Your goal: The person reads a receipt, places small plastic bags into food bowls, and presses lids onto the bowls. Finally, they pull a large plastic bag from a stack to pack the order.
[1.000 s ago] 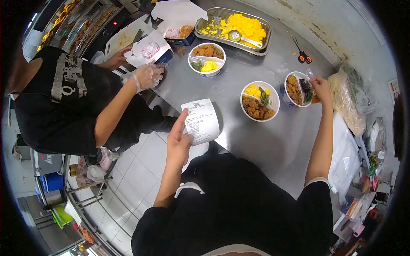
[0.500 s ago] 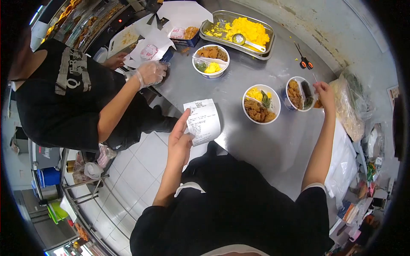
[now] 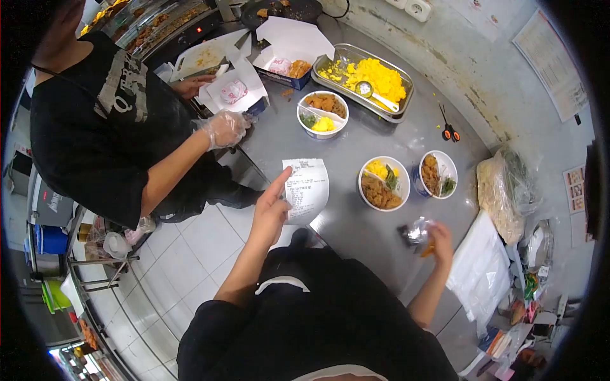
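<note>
My left hand (image 3: 272, 213) holds a printed paper receipt (image 3: 308, 190) by its left edge, above the front edge of the steel table. My right hand (image 3: 438, 244) is closed on a small clear packet (image 3: 416, 233) with dark contents, low over the table and blurred. Beyond it are two round bowls: one (image 3: 383, 184) with brown meat, yellow food and greens, the other (image 3: 435, 174) with brown meat and greens. A third bowl (image 3: 323, 115), with similar food, stands farther back.
A co-worker (image 3: 95, 127) with a gloved hand (image 3: 225, 129) stands at left by open boxes (image 3: 286, 57). A metal tray (image 3: 410, 101) of yellow food with a spoon, scissors (image 3: 449, 130), and plastic bags (image 3: 483, 263) lie around the table.
My right hand has moved from the right bowl toward me with the packet, and the dark item in that bowl's side has gone. The view has shifted; my left hand keeps the receipt.
</note>
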The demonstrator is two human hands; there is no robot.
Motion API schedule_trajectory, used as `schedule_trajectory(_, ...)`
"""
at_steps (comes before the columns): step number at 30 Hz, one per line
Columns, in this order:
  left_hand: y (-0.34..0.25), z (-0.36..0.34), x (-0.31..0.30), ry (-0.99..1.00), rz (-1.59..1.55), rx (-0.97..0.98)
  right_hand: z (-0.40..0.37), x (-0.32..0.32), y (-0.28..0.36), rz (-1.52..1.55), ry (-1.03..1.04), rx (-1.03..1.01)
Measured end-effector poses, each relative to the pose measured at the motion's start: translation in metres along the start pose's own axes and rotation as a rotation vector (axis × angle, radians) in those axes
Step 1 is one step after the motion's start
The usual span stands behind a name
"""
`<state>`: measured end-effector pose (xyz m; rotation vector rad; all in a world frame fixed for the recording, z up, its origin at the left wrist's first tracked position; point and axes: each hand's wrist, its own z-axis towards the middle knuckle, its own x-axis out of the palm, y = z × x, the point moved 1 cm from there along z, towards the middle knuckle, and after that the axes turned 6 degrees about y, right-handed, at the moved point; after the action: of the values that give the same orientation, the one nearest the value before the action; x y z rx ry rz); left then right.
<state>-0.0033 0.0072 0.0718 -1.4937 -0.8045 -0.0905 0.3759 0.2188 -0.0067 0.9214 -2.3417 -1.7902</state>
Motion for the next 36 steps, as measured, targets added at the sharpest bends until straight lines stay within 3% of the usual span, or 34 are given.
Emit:
schedule_trajectory(2,-0.002,0.002,0.001,0.005,-0.022,0.004,0.002,0.016,-0.034,-0.061,-0.050,-0.075)
schedule_trajectory(5,0.000,0.010,-0.006,-0.026,0.003,0.024,-0.006,0.018,-0.026,0.412,-0.114,0.042)
schedule_trajectory(8,0.003,0.020,-0.010,-0.048,0.012,0.098,0.000,0.016,-0.023,0.328,-0.067,0.074)
schedule_trajectory(15,0.008,0.042,-0.037,-0.068,-0.007,-0.080,-0.002,0.021,-0.016,0.333,-0.112,0.080)
schedule_trajectory(36,0.013,0.063,-0.041,-0.065,-0.059,-0.094,0.001,0.015,-0.020,0.332,-0.078,0.097)
